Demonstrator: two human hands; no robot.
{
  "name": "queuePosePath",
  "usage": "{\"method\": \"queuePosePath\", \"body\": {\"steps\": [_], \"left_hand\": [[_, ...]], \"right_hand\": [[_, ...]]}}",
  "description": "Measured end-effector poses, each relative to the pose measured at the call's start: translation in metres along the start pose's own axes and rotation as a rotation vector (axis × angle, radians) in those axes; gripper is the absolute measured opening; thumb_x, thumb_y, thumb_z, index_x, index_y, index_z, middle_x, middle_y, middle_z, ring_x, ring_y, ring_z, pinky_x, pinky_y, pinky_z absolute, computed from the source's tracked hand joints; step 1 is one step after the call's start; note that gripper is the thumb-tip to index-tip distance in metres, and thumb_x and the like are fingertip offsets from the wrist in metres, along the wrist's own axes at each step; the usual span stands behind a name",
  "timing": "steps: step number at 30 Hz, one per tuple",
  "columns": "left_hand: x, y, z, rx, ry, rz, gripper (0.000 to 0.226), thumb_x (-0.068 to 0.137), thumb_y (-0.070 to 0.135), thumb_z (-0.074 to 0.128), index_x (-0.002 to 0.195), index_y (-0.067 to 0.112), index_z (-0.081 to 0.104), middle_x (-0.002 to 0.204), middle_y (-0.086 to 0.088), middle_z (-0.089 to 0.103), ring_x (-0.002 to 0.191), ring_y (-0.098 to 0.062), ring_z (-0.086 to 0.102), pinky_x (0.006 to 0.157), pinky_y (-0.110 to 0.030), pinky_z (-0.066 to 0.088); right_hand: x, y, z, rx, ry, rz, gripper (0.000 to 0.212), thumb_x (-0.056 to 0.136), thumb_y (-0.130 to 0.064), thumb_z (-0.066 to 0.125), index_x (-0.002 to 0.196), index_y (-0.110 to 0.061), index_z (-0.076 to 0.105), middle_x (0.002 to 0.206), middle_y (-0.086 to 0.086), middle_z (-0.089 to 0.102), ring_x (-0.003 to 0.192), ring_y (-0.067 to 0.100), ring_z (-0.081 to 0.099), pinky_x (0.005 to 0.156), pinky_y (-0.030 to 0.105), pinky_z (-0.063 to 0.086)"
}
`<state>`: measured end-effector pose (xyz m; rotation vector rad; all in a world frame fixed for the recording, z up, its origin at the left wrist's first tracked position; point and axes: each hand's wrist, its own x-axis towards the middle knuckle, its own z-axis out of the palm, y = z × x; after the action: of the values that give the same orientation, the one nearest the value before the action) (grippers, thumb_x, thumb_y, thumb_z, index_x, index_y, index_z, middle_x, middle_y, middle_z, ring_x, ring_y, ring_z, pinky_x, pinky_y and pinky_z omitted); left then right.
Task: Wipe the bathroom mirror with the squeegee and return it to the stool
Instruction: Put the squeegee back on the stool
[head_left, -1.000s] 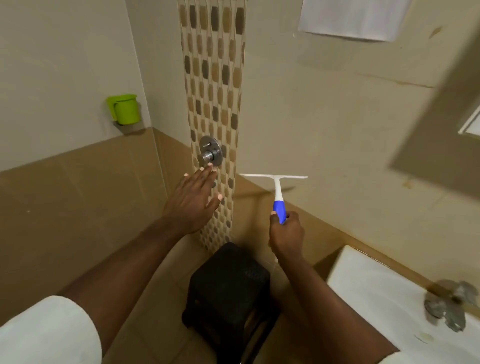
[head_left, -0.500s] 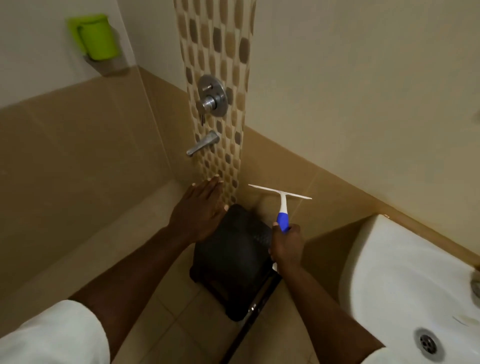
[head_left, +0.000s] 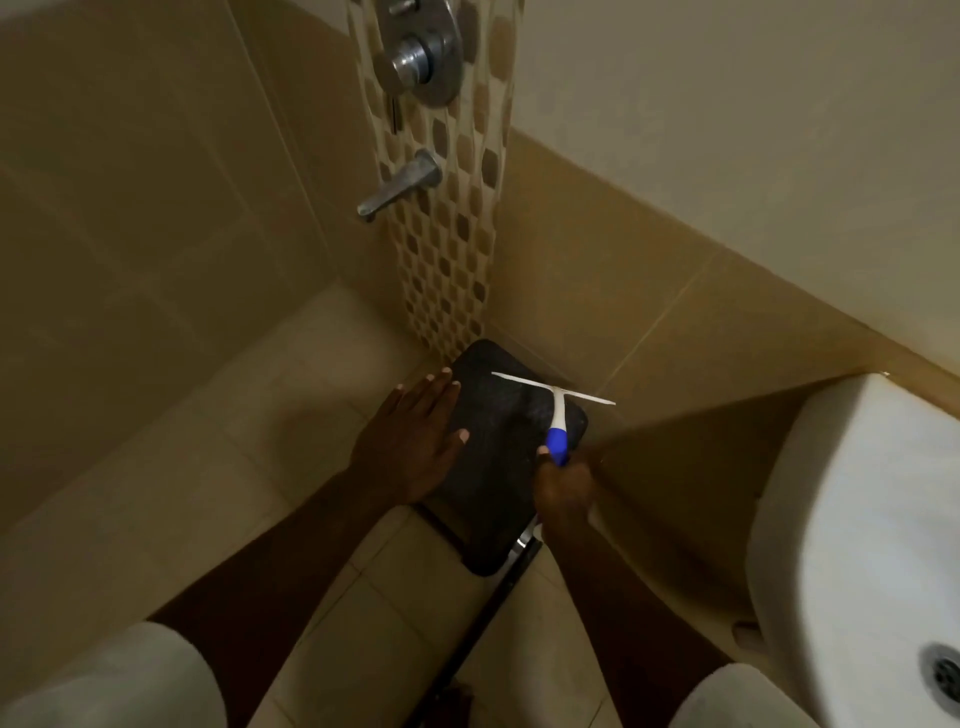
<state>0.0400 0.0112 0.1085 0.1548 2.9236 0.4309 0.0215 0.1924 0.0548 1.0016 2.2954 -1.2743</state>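
Observation:
A white squeegee (head_left: 557, 402) with a blue handle is held over the black stool (head_left: 498, 467) in the tiled corner. My right hand (head_left: 563, 488) grips the blue handle from below, and the white blade points away from me over the stool's far right part. Whether the blade touches the seat I cannot tell. My left hand (head_left: 410, 441) hovers flat with fingers spread over the stool's left edge and holds nothing. The mirror is out of view.
A white sink (head_left: 857, 545) juts out at the right, its drain low at the frame edge. A metal tap spout (head_left: 400, 187) and round shower valve (head_left: 421, 52) stick out of the mosaic strip above the stool. Beige floor tiles spread to the left.
The view has tilted down toward the floor. Both hands have dropped from wall height to the stool, and the squeegee has come down over the seat.

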Motion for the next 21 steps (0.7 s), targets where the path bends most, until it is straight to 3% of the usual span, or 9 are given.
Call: {"method": "queuePosePath", "body": {"steps": [12, 17, 21], "left_hand": [[0.013, -0.036, 0.098, -0.046, -0.090, 0.002, 0.062, 0.097, 0.043, 0.033, 0.149, 0.017, 0.012, 0.159, -0.001, 0.005, 0.146, -0.017, 0.005, 0.116, -0.036, 0.000], [0.025, -0.050, 0.121, -0.052, -0.137, -0.015, 0.063, 0.097, 0.045, 0.029, 0.149, 0.017, 0.007, 0.159, 0.000, 0.001, 0.146, -0.016, 0.002, 0.117, -0.037, 0.000], [0.033, -0.057, 0.135, -0.068, -0.147, -0.032, 0.063, 0.097, 0.045, 0.029, 0.149, 0.018, 0.006, 0.159, 0.000, 0.000, 0.146, -0.016, 0.002, 0.116, -0.035, -0.003]], "right_hand": [[0.057, 0.034, 0.089, -0.059, 0.065, 0.006, 0.054, 0.092, -0.030, 0.056, 0.135, -0.002, 0.039, 0.138, 0.018, 0.048, 0.126, 0.032, 0.049, 0.108, 0.044, 0.039], [0.076, 0.038, 0.114, -0.139, 0.119, -0.018, 0.062, 0.094, -0.033, 0.052, 0.143, -0.004, 0.030, 0.148, 0.019, 0.035, 0.137, 0.032, 0.035, 0.114, 0.040, 0.023], [0.087, 0.048, 0.126, -0.025, 0.040, 0.002, 0.046, 0.094, -0.031, 0.048, 0.130, -0.003, 0.043, 0.133, 0.023, 0.050, 0.121, 0.037, 0.049, 0.100, 0.044, 0.038]]}}
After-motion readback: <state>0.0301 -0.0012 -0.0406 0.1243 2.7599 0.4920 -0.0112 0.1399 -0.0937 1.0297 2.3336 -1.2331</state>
